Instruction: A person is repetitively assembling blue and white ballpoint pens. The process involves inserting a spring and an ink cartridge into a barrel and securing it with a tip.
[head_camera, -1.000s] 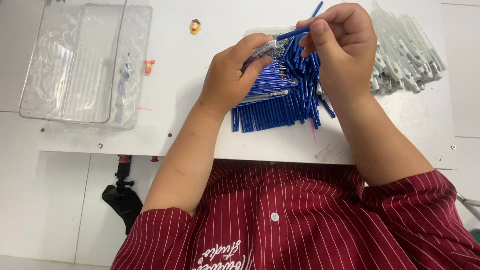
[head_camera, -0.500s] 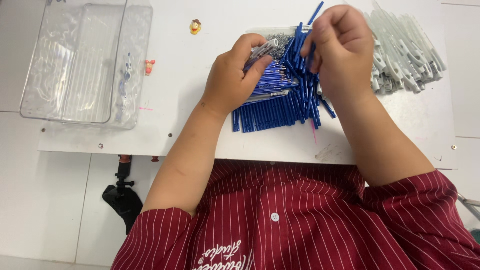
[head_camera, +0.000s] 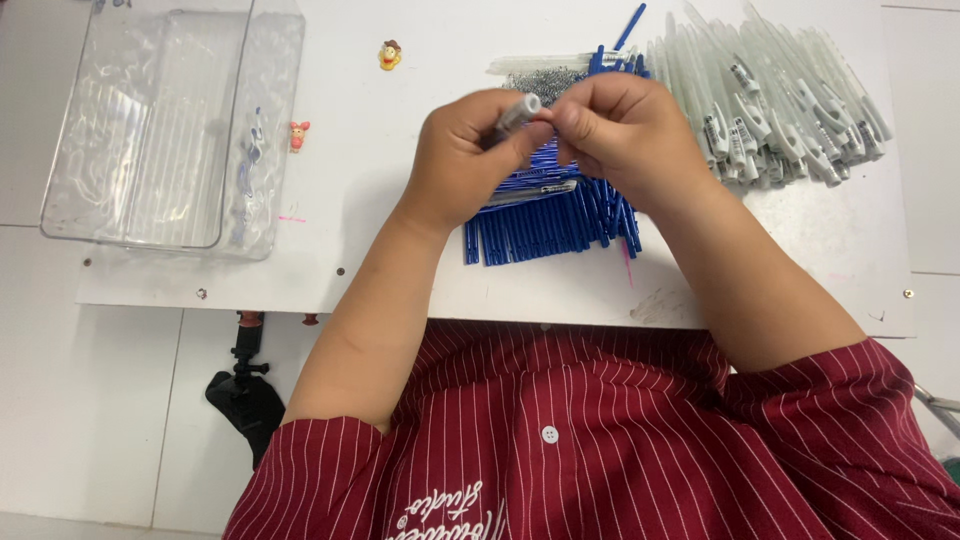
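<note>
Holding a small grey pen part (head_camera: 516, 112) between them, the left hand (head_camera: 462, 160) and right hand (head_camera: 622, 132) meet just above the heap of blue tubes (head_camera: 545, 215) in the middle of the bench (head_camera: 400, 240). The left hand is curled shut around the part's lower end; the right hand pinches its upper end with thumb and forefinger, the other fingers folded in. Whether anything else sits inside either fist I cannot tell.

The part is small and gripped only at the tips, so a slip seems the likeliest trouble: it would fall into the tubes below and be hard to pick out again. The tubes lie loose and partly crossed, one sticking up at the far side, so a wrist brushing them could roll some toward the near edge, where the heap already lies close.

Just beyond the hands sits a patch of tiny metal springs (head_camera: 540, 82), easily scattered by a careless knuckle. To the right lies a large pile of clear barrels (head_camera: 770, 100), close to the right forearm. Far left stands a clear tray (head_camera: 150, 130), well apart from the hands, with two small toy figures (head_camera: 389, 55) between it and the work. Nothing blocks the hands themselves.
</note>
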